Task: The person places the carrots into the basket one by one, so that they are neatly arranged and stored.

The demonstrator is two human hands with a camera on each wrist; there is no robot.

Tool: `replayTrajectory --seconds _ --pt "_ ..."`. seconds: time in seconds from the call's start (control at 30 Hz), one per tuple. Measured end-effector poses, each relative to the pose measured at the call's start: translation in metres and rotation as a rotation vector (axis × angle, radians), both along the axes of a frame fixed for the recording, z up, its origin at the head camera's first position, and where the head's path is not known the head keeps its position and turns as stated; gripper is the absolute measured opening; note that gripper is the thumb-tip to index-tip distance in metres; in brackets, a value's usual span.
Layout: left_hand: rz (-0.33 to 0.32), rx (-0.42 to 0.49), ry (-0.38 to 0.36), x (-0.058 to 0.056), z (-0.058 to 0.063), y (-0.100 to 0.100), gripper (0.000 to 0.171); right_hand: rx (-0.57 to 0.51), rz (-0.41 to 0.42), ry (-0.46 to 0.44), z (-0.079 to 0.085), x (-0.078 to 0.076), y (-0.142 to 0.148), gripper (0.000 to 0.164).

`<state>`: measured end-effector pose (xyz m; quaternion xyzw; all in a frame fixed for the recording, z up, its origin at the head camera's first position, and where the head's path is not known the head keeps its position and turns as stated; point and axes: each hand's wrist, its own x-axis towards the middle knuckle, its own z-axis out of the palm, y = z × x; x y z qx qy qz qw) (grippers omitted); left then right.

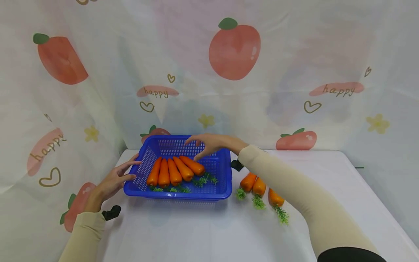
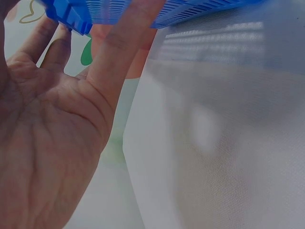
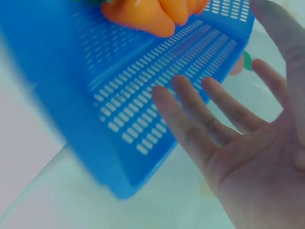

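Note:
A blue plastic basket [image 1: 183, 195] with slotted walls stands at the back left of the white table. Several orange carrots [image 1: 164, 174] with green leafy tops lie side by side in it, tops toward the front. My left hand [image 1: 112, 183] is at the basket's left side, its fairly straight fingers and thumb touching the rim. Over the basket's back right part is my right hand [image 1: 211, 142], fingers spread and holding nothing. In the right wrist view its fingertips [image 3: 162, 93] overlap the slotted wall.
Three more carrots [image 1: 259, 186] lie on the white table [image 1: 183, 229] right of the basket, partly hidden by my right sleeve [image 1: 294, 189]. A printed fruit backdrop [image 1: 262, 109] hangs behind and beside the table.

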<state>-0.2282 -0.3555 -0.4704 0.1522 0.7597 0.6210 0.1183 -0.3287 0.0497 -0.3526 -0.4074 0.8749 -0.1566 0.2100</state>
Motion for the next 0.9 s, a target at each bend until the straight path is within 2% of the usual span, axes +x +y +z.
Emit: replayTrajectory --seconds 0.2,0.33,0.67,0.77,0.9 --pt "0.005 -0.011 -0.004 0.002 0.001 0.001 0.056 -0.158 -0.012 0.034 0.004 0.01 0.034 0.079" --pt "0.005 -0.009 -0.004 0.003 0.003 0.002 0.055 -0.224 -0.039 0.07 0.005 0.018 0.059 0.08" --pt "0.001 0.015 -0.026 0.003 0.003 0.002 0.055 -0.256 -0.166 0.213 -0.002 0.049 0.129 0.083" --pt "-0.009 0.04 -0.036 0.002 0.002 0.002 0.054 -0.249 -0.221 0.222 -0.005 0.059 0.149 0.082" --pt "-0.019 0.052 -0.039 0.003 0.002 0.001 0.054 -0.26 -0.294 0.188 -0.01 0.071 0.175 0.081"
